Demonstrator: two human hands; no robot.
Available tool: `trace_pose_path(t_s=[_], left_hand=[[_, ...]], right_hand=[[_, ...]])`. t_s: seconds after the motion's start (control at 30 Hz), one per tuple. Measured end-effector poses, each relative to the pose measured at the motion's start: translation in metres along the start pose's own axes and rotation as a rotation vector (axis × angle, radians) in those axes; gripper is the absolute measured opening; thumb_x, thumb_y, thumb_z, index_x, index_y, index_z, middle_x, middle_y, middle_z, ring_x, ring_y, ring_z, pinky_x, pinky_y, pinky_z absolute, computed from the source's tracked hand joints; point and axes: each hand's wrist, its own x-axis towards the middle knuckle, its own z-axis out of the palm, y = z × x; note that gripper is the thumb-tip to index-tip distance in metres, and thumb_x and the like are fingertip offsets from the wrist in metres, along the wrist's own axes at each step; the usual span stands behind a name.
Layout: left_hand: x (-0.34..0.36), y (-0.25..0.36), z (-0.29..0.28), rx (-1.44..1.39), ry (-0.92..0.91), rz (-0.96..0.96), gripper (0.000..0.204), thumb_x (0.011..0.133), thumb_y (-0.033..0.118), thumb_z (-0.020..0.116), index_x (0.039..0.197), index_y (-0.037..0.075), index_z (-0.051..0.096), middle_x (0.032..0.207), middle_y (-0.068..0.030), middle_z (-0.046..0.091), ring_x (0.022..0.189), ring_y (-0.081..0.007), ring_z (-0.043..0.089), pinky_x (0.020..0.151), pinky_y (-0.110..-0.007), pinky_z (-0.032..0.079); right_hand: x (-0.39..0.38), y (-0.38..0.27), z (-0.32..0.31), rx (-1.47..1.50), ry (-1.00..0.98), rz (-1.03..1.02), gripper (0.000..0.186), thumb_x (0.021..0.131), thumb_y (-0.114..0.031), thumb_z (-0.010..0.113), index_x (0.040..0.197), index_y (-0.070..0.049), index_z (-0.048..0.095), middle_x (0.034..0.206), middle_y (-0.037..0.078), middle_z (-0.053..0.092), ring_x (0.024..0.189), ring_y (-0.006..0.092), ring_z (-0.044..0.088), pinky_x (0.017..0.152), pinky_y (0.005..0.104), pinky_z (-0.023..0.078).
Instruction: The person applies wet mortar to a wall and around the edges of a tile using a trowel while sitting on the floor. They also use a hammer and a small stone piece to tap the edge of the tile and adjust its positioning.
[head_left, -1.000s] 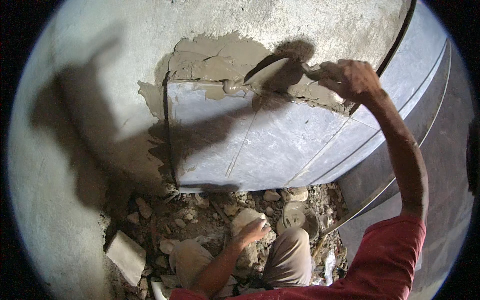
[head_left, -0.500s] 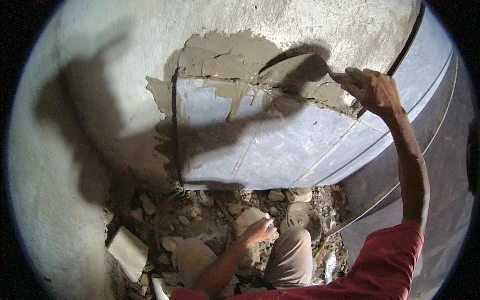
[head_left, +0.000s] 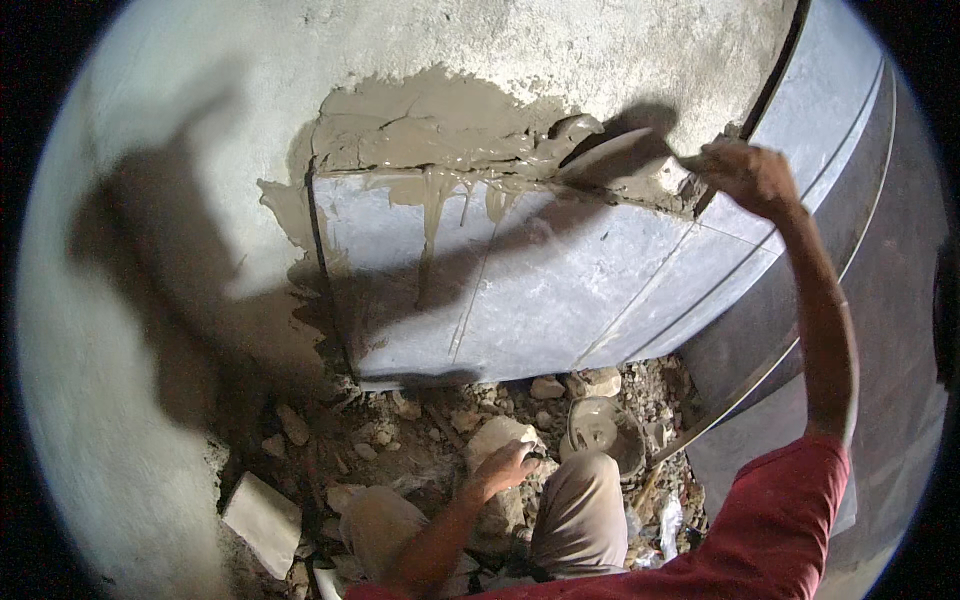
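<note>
My right hand [head_left: 750, 180] grips the handle of a trowel [head_left: 617, 158], its blade lying against the wall just above the upper edge of the tiles. A band of wet grey mortar [head_left: 420, 125] spreads along that edge, and drips of it run down the face of the blue-grey wall tiles [head_left: 560, 275]. Low between my knees, my left hand [head_left: 505, 467] hangs over a pale stone [head_left: 497, 437], fingers loosely apart and apparently holding nothing. Whether it touches the stone cannot be made out.
Rubble [head_left: 400, 435] covers the ground below the tiles. A round container [head_left: 605, 432] with mortar stands beside my right knee. At left lies a pale block [head_left: 263, 525] by the rough plastered wall [head_left: 120, 400]. Large grey slabs [head_left: 890, 330] rise at right.
The trowel has moved right along the tiles' upper edge, leaving mortar lumps behind its blade. One mortar drip reaches farther down the tile. My left hand stays low; the view has shifted slightly.
</note>
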Motion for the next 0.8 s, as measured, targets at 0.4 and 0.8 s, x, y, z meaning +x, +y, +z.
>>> trace_pose_path(t_s=[0.4, 0.8], left_hand=[[0.002, 0.009, -0.001, 0.001, 0.013, 0.040, 0.045, 0.093, 0.032, 0.059, 0.124, 0.000, 0.055, 0.116, -0.0224, 0.061, 0.107, -0.0377, 0.060, 0.090, -0.046, 0.048], [0.003, 0.006, 0.006, -0.002, 0.032, 0.043, 0.047, 0.089, 0.030, 0.061, 0.125, 0.000, 0.055, 0.110, -0.0268, 0.061, 0.099, -0.0426, 0.060, 0.085, -0.047, 0.048]], right_hand=[[-0.021, 0.029, 0.000, 0.082, 0.057, -0.055, 0.034, 0.087, -0.032, 0.067, 0.118, -0.018, 0.068, 0.113, 0.004, 0.070, 0.095, 0.0183, 0.069, 0.080, 0.0323, 0.057], [-0.016, -0.042, 0.037, 0.244, 0.004, 0.117, 0.040, 0.086, -0.035, 0.069, 0.119, -0.013, 0.065, 0.104, 0.007, 0.071, 0.086, 0.0228, 0.070, 0.069, 0.0347, 0.056]])
